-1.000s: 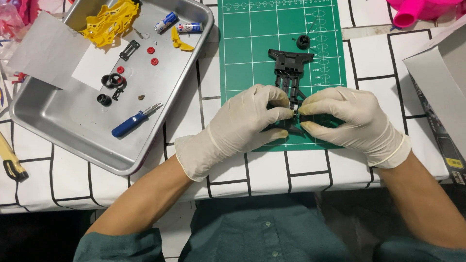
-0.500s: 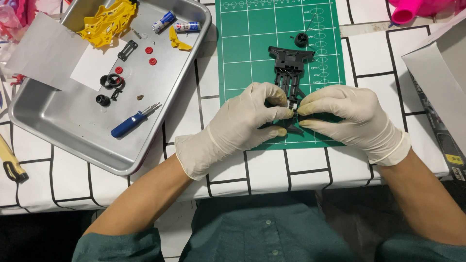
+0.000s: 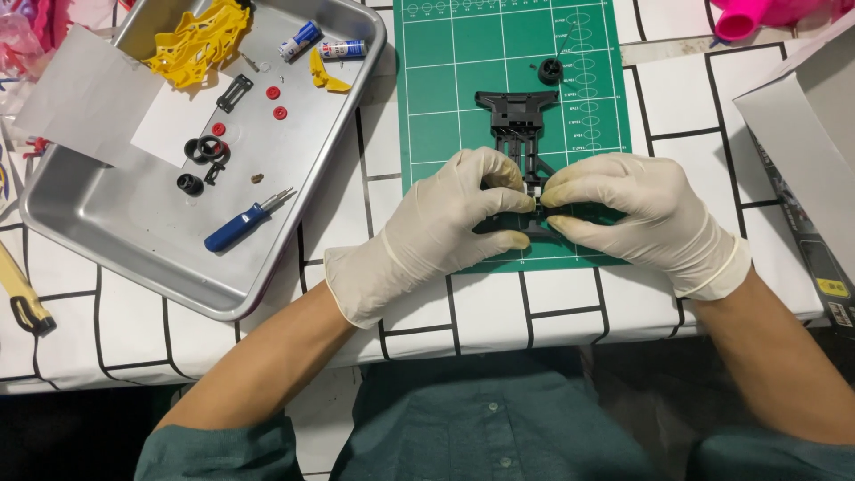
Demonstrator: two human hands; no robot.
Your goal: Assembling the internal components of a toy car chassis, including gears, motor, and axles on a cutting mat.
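Both gloved hands pinch the near end of the black plastic chassis (image 3: 519,120) lying on the green cutting mat (image 3: 445,98): left hand (image 3: 454,223) and right hand (image 3: 628,214) have their fingers closed on it. Uneven pressure could snap a thin rib or flick a small part off the counter (image 3: 134,330).

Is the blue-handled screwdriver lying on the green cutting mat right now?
No, the blue-handled screwdriver lies inside the silver metal tray, to the left of the green cutting mat.

frame (image 3: 518,116) on mat (image 3: 445,107) (tray (image 3: 107,232) left)
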